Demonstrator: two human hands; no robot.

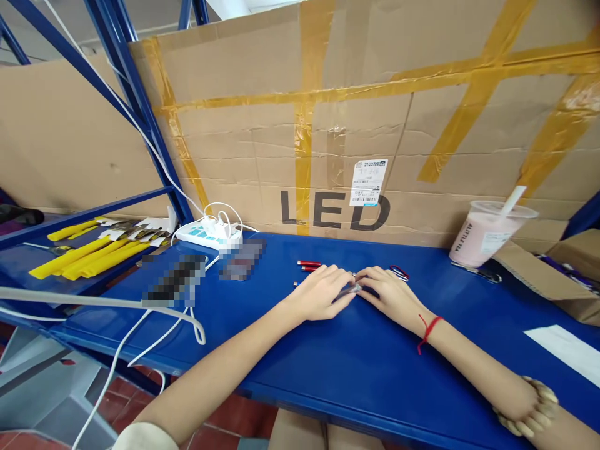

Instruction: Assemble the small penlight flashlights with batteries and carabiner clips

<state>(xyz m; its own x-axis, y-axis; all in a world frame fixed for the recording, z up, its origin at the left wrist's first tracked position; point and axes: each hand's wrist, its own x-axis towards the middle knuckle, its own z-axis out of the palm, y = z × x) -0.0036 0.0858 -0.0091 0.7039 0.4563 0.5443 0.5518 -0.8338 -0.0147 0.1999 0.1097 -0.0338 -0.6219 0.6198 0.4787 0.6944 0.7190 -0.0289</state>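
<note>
Over the blue shelf top my left hand [321,292] pinches a thin, shiny, greyish see-through piece [348,292]. My right hand [391,292] has its fingertips closed at the other end of it, touching the left fingers. What kind of thing it is cannot be made out, as the fingers cover most of it. Just beyond the left hand lie two slim red sticks with metal ends [309,263]. A small dark bit [295,284] is left of that hand. Behind the right hand rests a small red-edged loop [399,272].
A power strip [209,235] with white plugs and cables stands at the back left, near yellow-handled tools [94,259]. A tilted drink cup [485,234] and an open cardboard box [572,269] are right. White paper [567,350] lies below. Cardboard [262,169] walls the back.
</note>
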